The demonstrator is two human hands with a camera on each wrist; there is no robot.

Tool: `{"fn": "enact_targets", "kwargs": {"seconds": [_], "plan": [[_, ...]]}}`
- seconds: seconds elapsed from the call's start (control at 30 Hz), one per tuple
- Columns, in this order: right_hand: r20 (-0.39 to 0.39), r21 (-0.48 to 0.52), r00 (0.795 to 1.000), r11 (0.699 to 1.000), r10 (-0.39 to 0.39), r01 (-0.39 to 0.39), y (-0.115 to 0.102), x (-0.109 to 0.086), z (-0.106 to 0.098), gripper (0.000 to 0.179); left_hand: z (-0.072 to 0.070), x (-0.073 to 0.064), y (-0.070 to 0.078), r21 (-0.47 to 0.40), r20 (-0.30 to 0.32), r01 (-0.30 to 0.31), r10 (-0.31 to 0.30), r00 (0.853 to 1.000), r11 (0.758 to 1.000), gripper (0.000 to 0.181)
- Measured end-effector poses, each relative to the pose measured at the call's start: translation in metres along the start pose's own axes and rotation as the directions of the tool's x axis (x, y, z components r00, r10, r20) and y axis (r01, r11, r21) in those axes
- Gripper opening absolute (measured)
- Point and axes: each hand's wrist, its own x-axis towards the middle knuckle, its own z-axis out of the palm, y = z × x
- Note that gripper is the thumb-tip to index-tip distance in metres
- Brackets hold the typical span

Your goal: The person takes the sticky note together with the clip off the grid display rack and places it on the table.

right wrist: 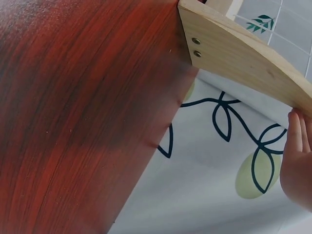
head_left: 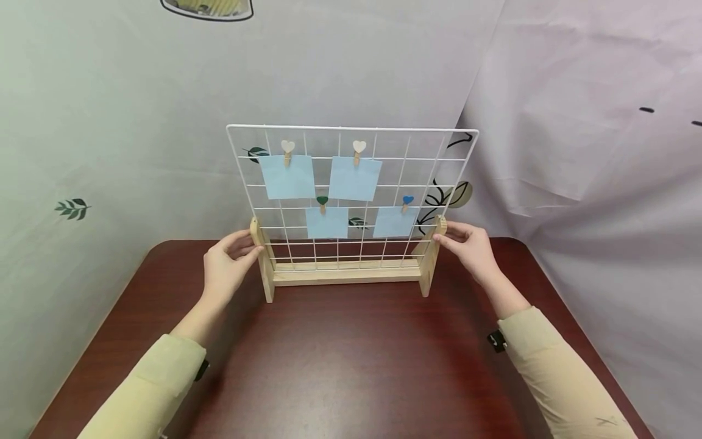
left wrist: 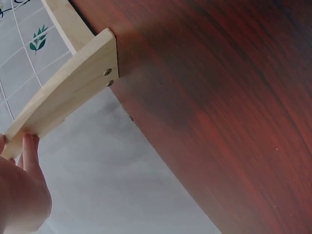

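Observation:
A white wire grid [head_left: 351,128] leans back in a wooden stand [head_left: 351,276] near the table's far edge. My left hand [head_left: 227,265] grips the top of the stand's left side post [left wrist: 68,90], thumb in front. On the other side my right hand [head_left: 471,250] pinches the right side post [right wrist: 243,61] near its top. Light blue notes hang on the grid: an upper left note [head_left: 287,180], an upper right note [head_left: 355,180] and two lower ones. White heart clothespins [head_left: 287,157] hold the upper pair; a green heart clothespin [head_left: 322,203] and a blue heart clothespin [head_left: 407,201] hold the lower.
The stand rests on a dark red wooden table [head_left: 351,353]. Pale fabric [head_left: 137,122] with leaf prints hangs behind and around it. Two metal screws [left wrist: 108,72] show low on the left post's outer face, with similar screws [right wrist: 196,41] on the right post.

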Motion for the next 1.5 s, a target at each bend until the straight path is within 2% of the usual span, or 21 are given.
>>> {"fn": "enact_targets", "kwargs": {"seconds": [0.37, 0.53, 0.67, 0.77, 0.93, 1.17, 1.33, 1.5], "plan": [[0.005, -0.007, 1.0, 1.0, 0.005, -0.005, -0.001, -0.001, -0.002, 0.048, -0.002, 0.001, 0.004, -0.024, 0.033, 0.011, -0.01, 0.999, 1.0, 0.038], [0.027, -0.051, 1.0, 0.999, -0.003, 0.005, -0.004, -0.002, -0.005, 0.047, -0.004, 0.001, 0.004, 0.02, 0.044, 0.002, -0.002, 0.999, 1.0, 0.036], [0.012, -0.089, 1.0, 0.996, -0.026, 0.027, -0.008, -0.004, -0.011, 0.046, -0.008, 0.003, 0.005, 0.047, 0.043, -0.025, 0.023, 0.999, 0.999, 0.033], [-0.01, -0.064, 0.998, 0.996, -0.057, 0.056, -0.013, -0.005, -0.016, 0.043, -0.012, 0.004, 0.007, 0.03, 0.044, -0.035, 0.034, 0.998, 0.999, 0.032], [-0.048, 0.043, 0.989, 0.989, -0.143, 0.145, -0.023, -0.007, -0.023, 0.04, -0.02, 0.008, 0.014, 0.008, 0.053, -0.063, 0.063, 0.997, 0.998, 0.032], [-0.152, 0.169, 0.961, 0.952, -0.229, 0.253, -0.05, -0.012, -0.03, 0.03, -0.029, 0.018, 0.033, 0.008, 0.003, -0.12, 0.12, 0.993, 0.993, 0.029], [-0.14, 0.168, 0.951, 0.94, -0.277, 0.298, -0.071, -0.012, -0.027, 0.027, -0.031, 0.027, 0.054, 0.004, -0.018, -0.143, 0.143, 0.99, 0.99, 0.026], [-0.099, 0.248, 0.939, 0.906, -0.329, 0.343, -0.09, -0.007, -0.015, 0.027, -0.027, 0.036, 0.075, 0.025, -0.008, -0.173, 0.173, 0.985, 0.985, 0.027]]}}
